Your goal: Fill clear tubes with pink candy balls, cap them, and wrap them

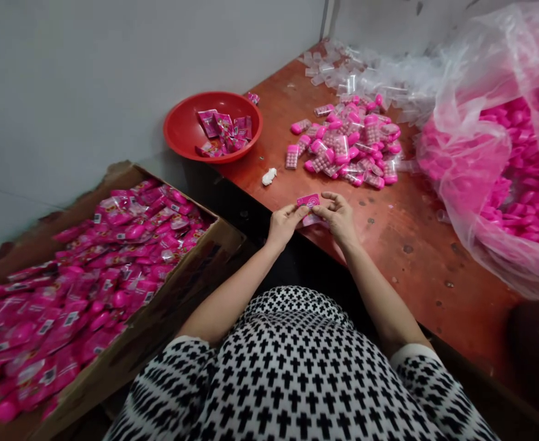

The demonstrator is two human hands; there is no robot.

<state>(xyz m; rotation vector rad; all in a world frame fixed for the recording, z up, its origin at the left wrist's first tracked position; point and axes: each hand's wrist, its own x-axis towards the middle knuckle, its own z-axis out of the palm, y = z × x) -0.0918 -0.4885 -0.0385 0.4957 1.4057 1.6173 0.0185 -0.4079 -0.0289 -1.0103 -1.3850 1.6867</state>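
A small pink printed packet (308, 201) is held between both hands just over the table's near edge. My left hand (284, 225) pinches it from the left side. On the right, my right hand (338, 217) grips it with thumb and fingers. The fingers cover part of the packet, so I cannot tell whether it is open. Beyond the hands lies a pile of small clear containers with pink caps (343, 144), filled with little pale pink balls.
A red bowl (171, 144) with pink packets sits at the table's corner. Below left, a cardboard box (223, 236) holds many filled pink packets (113, 263). Clear empty tubes (365, 76) lie at the back. A plastic bag (471, 131) of pink caps stands right on the red table (402, 269).
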